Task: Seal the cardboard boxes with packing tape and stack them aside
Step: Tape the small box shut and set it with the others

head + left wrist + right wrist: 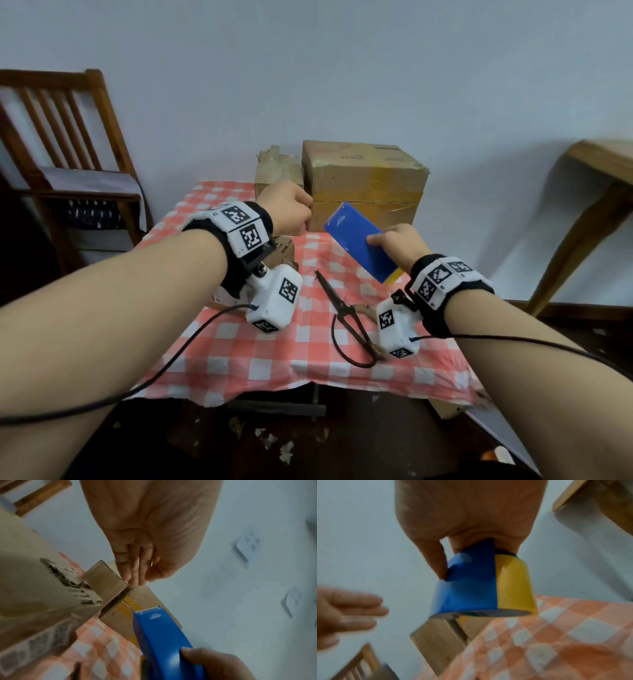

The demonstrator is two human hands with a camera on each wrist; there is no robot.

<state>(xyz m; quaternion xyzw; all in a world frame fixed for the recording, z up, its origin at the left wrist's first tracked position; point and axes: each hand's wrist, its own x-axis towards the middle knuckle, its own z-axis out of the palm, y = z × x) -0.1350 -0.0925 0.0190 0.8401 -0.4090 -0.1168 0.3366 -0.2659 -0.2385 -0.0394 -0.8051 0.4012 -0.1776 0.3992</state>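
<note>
Now: tape dispenser raised before the cardboard boxes

Ahead of our fingers, two cardboard boxes stood at the far edge of the checked tablecloth (239, 346): a large cardboard box (366, 178) and, touching its left side, a smaller box (274, 171). Our right hand (399, 245) gripped a blue tape dispenser (359, 240), thumb on its flat side, fingers curled around the yellow tape roll (513, 582). Our left hand (286, 209) reached forward, its fingers (135, 566) straight and relaxed, holding nothing, their tips close to the boxes. Below both wrists, black scissors (346, 322) lay on the cloth.
</note>
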